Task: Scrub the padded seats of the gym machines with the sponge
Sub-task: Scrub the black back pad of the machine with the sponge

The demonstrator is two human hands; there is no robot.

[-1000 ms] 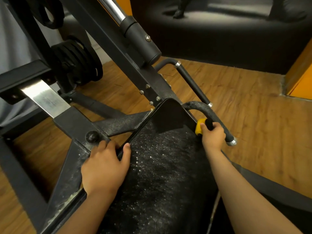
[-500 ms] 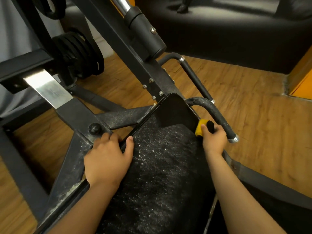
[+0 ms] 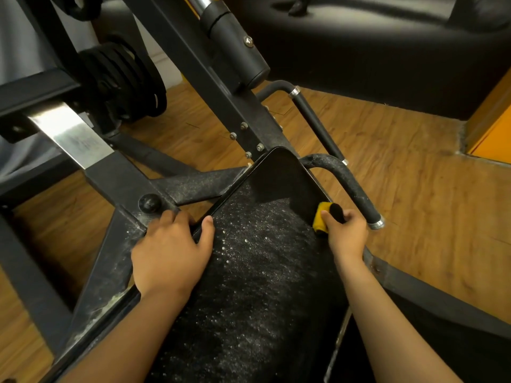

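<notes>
Sponge point(image 3: 320, 217) is a squishy yellow block with a black scrubby face. It sits at the 3 o'clock edge of the padded seat point(image 3: 249, 286), up near the far end. The right grip point(image 3: 347, 234) is clamped round it, thumb and fingers pinching it tight. The yellow part runs roughly 12 to 6, with the black face turned toward 1 o'clock. The seat itself is long black vinyl, its long axis going from 6 up to about 1 o'clock and ending in a rounded tip. That tip is smooth and glossy, while the rest is covered in a white speckly film, kinda foamy looking. The left grip point(image 3: 171, 250) rests opened out over the 9 o'clock edge, thumb on the pad and fingers lying on the dusty black steel frame point(image 3: 110, 266). Just off at 2 o'clock is a curved, gritty handle bar point(image 3: 351, 186) over the wood plank floor point(image 3: 414, 203).
</notes>
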